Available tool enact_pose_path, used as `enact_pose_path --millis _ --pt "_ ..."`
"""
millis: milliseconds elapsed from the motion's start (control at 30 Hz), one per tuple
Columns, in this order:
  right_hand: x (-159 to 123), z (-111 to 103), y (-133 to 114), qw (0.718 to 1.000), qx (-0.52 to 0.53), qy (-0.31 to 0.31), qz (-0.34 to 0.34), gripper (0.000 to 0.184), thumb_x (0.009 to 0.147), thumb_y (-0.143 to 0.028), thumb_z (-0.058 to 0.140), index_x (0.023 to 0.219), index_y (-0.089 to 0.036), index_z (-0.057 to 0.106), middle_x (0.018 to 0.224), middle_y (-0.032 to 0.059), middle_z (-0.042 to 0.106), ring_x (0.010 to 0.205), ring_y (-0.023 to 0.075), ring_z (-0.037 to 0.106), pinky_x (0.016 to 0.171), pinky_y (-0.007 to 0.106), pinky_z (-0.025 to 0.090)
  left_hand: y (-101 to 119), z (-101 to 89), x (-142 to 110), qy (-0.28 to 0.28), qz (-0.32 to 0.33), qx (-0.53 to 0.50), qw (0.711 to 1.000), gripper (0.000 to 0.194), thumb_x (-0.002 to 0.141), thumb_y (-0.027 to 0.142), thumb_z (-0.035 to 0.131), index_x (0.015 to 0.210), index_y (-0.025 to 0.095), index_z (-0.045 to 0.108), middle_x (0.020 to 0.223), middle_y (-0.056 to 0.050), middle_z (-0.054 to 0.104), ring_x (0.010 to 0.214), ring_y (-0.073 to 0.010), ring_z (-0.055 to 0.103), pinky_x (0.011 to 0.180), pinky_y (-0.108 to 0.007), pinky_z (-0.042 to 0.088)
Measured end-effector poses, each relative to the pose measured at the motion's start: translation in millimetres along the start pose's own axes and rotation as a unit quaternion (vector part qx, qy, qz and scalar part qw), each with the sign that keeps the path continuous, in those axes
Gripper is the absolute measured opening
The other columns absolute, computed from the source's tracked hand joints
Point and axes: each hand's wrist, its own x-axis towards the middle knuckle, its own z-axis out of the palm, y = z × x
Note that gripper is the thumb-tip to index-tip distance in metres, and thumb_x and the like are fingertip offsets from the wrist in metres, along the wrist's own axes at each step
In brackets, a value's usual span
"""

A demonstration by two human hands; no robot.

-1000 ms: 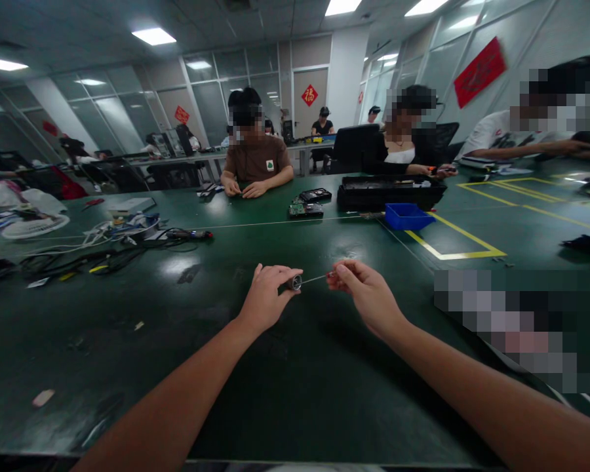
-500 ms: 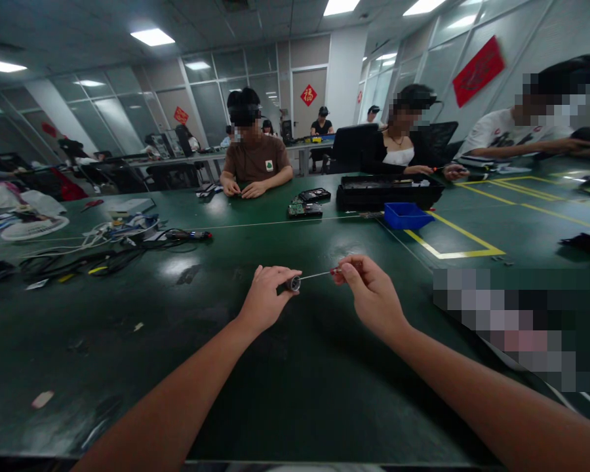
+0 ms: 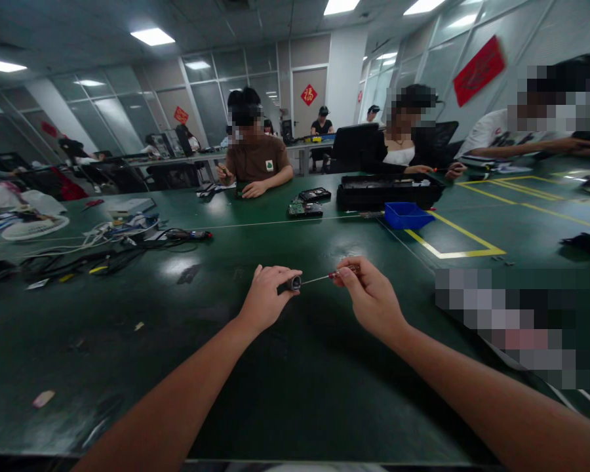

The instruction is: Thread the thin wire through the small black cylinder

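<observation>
Between the fingers and thumb of my left hand (image 3: 266, 296) is a small dark cylinder (image 3: 294, 283), its round, hollow-looking end facing right. My left hand is closed around it, and part of its body is hidden by the fingers. A thin screwdriver (image 3: 333, 275) with a reddish handle is pinched in my right hand (image 3: 373, 293). Its metal shaft points left and slightly down, with the tip right by the cylinder's rim. Whether the tip touches the rim, I cannot tell. Both hands are held over the dark green table (image 3: 295, 393).
Beyond my hands lie hard drives (image 3: 305, 209), a blue bin (image 3: 407, 216) and a long black casing (image 3: 388, 192). Tangled cables (image 3: 113, 246) cover the left side. A person in a brown shirt (image 3: 258, 160) sits opposite; others work at the right.
The screwdriver has tilted a little, its tip now lower at the cylinder's end, and more of its handle shows. My left hand barely moved. The person opposite has raised one hand.
</observation>
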Motion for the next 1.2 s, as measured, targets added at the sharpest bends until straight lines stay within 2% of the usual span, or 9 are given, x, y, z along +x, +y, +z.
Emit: enact_pose_path --millis 133,333,433,600,767,933,1100,1200 --pt "1.0 -0.5 -0.8 1.000 -0.031 -0.007 0.003 0.022 0.099 -0.042 0.049 0.100 -0.023 0.061 0.087 0.0054 0.071 0.081 0.0225 0.069 0.073 0.038 0.052 -0.8 -0.5 0.2 -0.016 -0.010 -0.010 1.000 0.034 0.088 0.021 0.070 0.120 0.031 0.067 0.122 -0.002 0.067 0.119 -0.0238 0.057 0.118 -0.063 0.019" --pt "2.3 -4.5 -0.3 0.999 -0.031 0.029 0.002 0.020 0.099 -0.041 0.049 0.100 -0.024 0.060 0.088 0.0053 0.070 0.080 0.0224 0.068 0.074 0.039 0.052 -4.5 -3.5 2.3 -0.028 -0.019 -0.047 0.998 0.040 0.084 0.024 0.075 0.123 0.028 0.066 0.120 -0.005 0.067 0.113 -0.0245 0.060 0.115 -0.057 0.031" --pt "1.3 -4.9 -1.8 1.000 -0.014 0.020 -0.009 0.021 0.099 -0.041 0.048 0.103 -0.024 0.060 0.090 0.0058 0.070 0.082 0.0225 0.068 0.074 0.039 0.053 -4.1 -6.0 3.2 -0.038 -0.007 -0.043 0.998 0.040 0.083 0.023 0.076 0.121 0.027 0.067 0.118 -0.005 0.068 0.112 -0.0242 0.060 0.114 -0.054 0.034" --pt "0.0 -3.2 -5.7 0.999 -0.015 -0.038 -0.016 0.018 0.099 -0.038 0.048 0.104 -0.024 0.059 0.093 0.0057 0.072 0.087 0.0229 0.070 0.077 0.038 0.054 -2.3 -6.6 4.0 -0.050 0.006 -0.015 0.999 0.040 0.084 0.020 0.075 0.122 0.028 0.066 0.120 -0.004 0.067 0.115 -0.0239 0.059 0.117 -0.059 0.025" --pt "1.7 -4.4 -4.6 0.998 -0.045 -0.037 -0.012 0.018 0.099 -0.037 0.048 0.101 -0.024 0.060 0.089 0.0050 0.072 0.084 0.0226 0.069 0.074 0.037 0.051 -4.8 -4.7 4.1 -0.050 0.000 -0.015 0.999 0.040 0.083 0.020 0.076 0.121 0.029 0.067 0.120 -0.003 0.067 0.116 -0.0232 0.058 0.118 -0.059 0.021" --pt "2.8 -4.6 -4.1 0.997 -0.074 -0.029 -0.011 0.018 0.099 -0.037 0.047 0.098 -0.024 0.059 0.085 0.0046 0.071 0.081 0.0227 0.069 0.074 0.037 0.051 -5.4 -6.7 4.3 -0.048 -0.008 -0.021 0.999 0.038 0.082 0.019 0.076 0.118 0.027 0.068 0.119 -0.005 0.067 0.114 -0.0248 0.059 0.114 -0.056 0.032" --pt "3.1 -4.7 -2.3 0.999 -0.049 0.014 -0.006 0.020 0.099 -0.041 0.047 0.100 -0.024 0.060 0.088 0.0058 0.071 0.081 0.0237 0.069 0.074 0.039 0.052 -9.4 -8.2 5.9 -0.016 -0.037 -0.093 0.995 0.037 0.081 0.023 0.077 0.116 0.026 0.068 0.117 -0.005 0.068 0.110 -0.0238 0.062 0.104 -0.044 0.045" --pt "2.8 -5.4 -2.8 0.999 -0.037 0.036 0.000 0.021 0.098 -0.043 0.051 0.104 -0.024 0.060 0.087 0.0057 0.071 0.080 0.0234 0.069 0.074 0.039 0.053 -13.5 -5.3 9.2 0.024 -0.094 -0.209 0.973 0.034 0.085 0.028 0.071 0.117 0.022 0.065 0.117 -0.007 0.067 0.107 -0.0222 0.063 0.100 -0.040 0.048"
